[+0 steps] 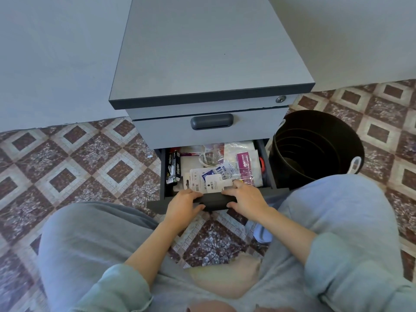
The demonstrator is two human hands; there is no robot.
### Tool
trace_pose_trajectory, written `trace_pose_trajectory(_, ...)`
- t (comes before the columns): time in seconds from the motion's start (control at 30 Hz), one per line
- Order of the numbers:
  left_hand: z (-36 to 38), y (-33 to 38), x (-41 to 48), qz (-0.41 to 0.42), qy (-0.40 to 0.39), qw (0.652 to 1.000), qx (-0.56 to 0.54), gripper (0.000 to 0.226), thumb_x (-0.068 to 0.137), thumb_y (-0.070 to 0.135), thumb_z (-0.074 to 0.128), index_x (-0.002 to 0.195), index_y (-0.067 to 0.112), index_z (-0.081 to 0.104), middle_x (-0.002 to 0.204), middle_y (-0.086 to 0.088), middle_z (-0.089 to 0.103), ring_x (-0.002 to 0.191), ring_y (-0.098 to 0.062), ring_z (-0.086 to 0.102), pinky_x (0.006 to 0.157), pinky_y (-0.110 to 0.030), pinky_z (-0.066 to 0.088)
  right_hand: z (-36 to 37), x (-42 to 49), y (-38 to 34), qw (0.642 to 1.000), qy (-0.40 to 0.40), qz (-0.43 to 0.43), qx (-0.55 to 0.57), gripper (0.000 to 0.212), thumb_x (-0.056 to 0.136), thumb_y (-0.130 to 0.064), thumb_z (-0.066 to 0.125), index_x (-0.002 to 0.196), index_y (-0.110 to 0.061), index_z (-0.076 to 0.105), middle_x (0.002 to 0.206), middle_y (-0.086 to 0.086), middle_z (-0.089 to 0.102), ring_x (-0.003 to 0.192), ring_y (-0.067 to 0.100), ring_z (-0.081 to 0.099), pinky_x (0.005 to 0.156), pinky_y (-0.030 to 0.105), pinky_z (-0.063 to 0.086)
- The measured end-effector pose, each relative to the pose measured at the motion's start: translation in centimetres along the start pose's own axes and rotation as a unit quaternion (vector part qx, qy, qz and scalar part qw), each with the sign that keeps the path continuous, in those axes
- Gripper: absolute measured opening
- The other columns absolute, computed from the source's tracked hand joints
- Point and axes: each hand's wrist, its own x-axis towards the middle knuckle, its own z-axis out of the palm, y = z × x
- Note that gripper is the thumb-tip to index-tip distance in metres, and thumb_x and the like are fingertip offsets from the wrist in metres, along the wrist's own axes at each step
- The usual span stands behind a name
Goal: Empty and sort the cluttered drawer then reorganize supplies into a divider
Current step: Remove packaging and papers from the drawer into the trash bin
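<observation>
While inside drawer (212, 202), "stapler" box (173, 168).

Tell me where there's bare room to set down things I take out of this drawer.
The cabinet top is bare. The tiled floor left of the cabinet is open, as is a smaller patch between your knees. The drawer is packed with packets and stapler boxes, and the black bin fills the cabinet's right side.

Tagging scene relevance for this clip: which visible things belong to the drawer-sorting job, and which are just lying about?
Job: open drawer, gripped by left hand and right hand; stapler boxes; carded packets; pink-labelled bag.
Lying about: black bin; closed upper drawer; cabinet top.
</observation>
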Motion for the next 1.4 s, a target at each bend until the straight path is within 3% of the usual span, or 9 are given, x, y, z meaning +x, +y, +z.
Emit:
trace_pose_trajectory(0.3, 0.8, 0.0, -1.2, 0.0, -0.012, 1.0, 0.017, 0.042, 0.077, 0.035, 0.073, 0.115, 0.019, 0.063, 0.111, 0.003, 0.062, 0.104, -0.013, 0.051, 0.081, -0.023, 0.04, 0.3, -0.7, 0.4, 0.998, -0.038, -0.03, 0.048, 0.044, 0.086, -0.03, 0.066, 0.129, -0.031, 0.057, 0.097, -0.005, 0.044, 0.105, 0.016, 0.048, 0.071, 0.022, 0.033)
trace_pose_trajectory(0.43, 0.1, 0.2, -1.4, 0.0, -0.061, 0.997, 0.043, 0.037, 0.077, 0.039, 0.073, 0.109, 0.023, 0.068, 0.107, 0.007, 0.068, 0.099, -0.01, 0.058, 0.08, -0.023, 0.045, 0.3, -1.2, 0.7, 0.993, -0.046, -0.034, 0.1, 0.037, 0.081, -0.025, 0.072, 0.118, -0.022, 0.067, 0.071, -0.025, 0.038, 0.069, -0.004, 0.042, 0.056, 0.008, 0.027)
trace_pose_trajectory(0.5, -0.2, 0.3, -1.7, 0.002, -0.082, 0.995, 0.057, 0.035, 0.077, 0.041, 0.073, 0.107, 0.023, 0.07, 0.104, 0.007, 0.069, 0.096, -0.009, 0.06, 0.078, -0.022, 0.046, 0.4, -1.5, 0.7, 0.99, -0.069, -0.029, 0.119, 0.033, 0.08, -0.021, 0.073, 0.113, -0.018, 0.07, 0.074, -0.023, 0.047, 0.066, -0.005, 0.042, 0.059, 0.008, 0.029)
trace_pose_trajectory(0.6, 0.0, 0.3, -2.1, -0.003, -0.11, 0.992, 0.056, 0.03, 0.074, 0.041, 0.075, 0.099, 0.024, 0.072, 0.099, 0.007, 0.07, 0.093, -0.009, 0.062, 0.077, -0.024, 0.049, 0.9, -1.8, 0.6, 0.985, -0.099, -0.02, 0.143, 0.026, 0.079, -0.015, 0.073, 0.106, -0.016, 0.073, 0.101, -0.007, 0.069, 0.084, 0.001, 0.054, 0.078, 0.016, 0.04)
trace_pose_trajectory(0.9, 1.3, -0.4, -3.7, 0.007, -0.165, 0.986, 0.029, 0.024, 0.074, 0.038, 0.076, 0.093, 0.023, 0.074, 0.096, 0.009, 0.07, 0.084, -0.004, 0.059, 0.075, -0.021, 0.048, 2.5, -2.4, -0.2, 0.978, -0.155, -0.034, 0.136, 0.022, 0.08, -0.012, 0.071, 0.102, -0.012, 0.074, 0.105, 0.002, 0.071, 0.082, 0.004, 0.054, 0.078, 0.018, 0.039)
trace_pose_trajectory(1.07, 1.3, -1.3, -3.6, -0.013, -0.124, 0.99, -0.065, 0.013, 0.081, 0.031, 0.071, 0.088, 0.022, 0.075, 0.086, 0.009, 0.069, 0.081, -0.004, 0.059, 0.079, -0.022, 0.051, 1.7, -2.0, 0.0, 0.975, -0.084, -0.014, 0.203, 0.016, 0.082, -0.014, 0.07, 0.097, -0.012, 0.075, 0.095, 0.002, 0.073, 0.072, 0.003, 0.059, 0.081, 0.021, 0.049)
trace_pose_trajectory(1.2, -0.2, -1.4, -2.5, -0.052, 0.008, 0.99, -0.129, 0.014, 0.087, 0.028, 0.064, 0.091, 0.017, 0.072, 0.084, 0.007, 0.068, 0.076, -0.005, 0.061, 0.079, -0.027, 0.054, 0.0, -0.9, 0.5, 0.971, 0.035, 0.001, 0.234, 0.012, 0.083, -0.015, 0.069, 0.092, -0.011, 0.076, 0.097, 0.002, 0.072, 0.082, 0.006, 0.061, 0.086, 0.027, 0.05)
trace_pose_trajectory(1.3, -1.3, -1.4, -1.5, -0.074, 0.072, 0.984, -0.145, 0.022, 0.09, 0.03, 0.059, 0.097, 0.012, 0.071, 0.092, -0.001, 0.068, 0.073, -0.01, 0.058, 0.069, -0.026, 0.05, -1.5, -0.2, 1.2, 0.968, 0.106, 0.009, 0.227, 0.009, 0.083, -0.016, 0.07, 0.089, -0.012, 0.075, 0.094, 0.001, 0.072, 0.079, 0.006, 0.059, 0.082, 0.026, 0.048)
trace_pose_trajectory(1.4, -1.6, -1.9, -0.8, -0.078, 0.106, 0.983, -0.126, 0.024, 0.092, 0.027, 0.057, 0.103, 0.009, 0.068, 0.107, -0.006, 0.062, 0.089, -0.014, 0.054, 0.075, -0.024, 0.042, -2.6, 0.8, 2.2, 0.973, 0.14, 0.038, 0.181, 0.014, 0.082, -0.018, 0.07, 0.095, -0.013, 0.073, 0.104, 0.0, 0.068, 0.087, 0.011, 0.06, 0.078, 0.026, 0.047)
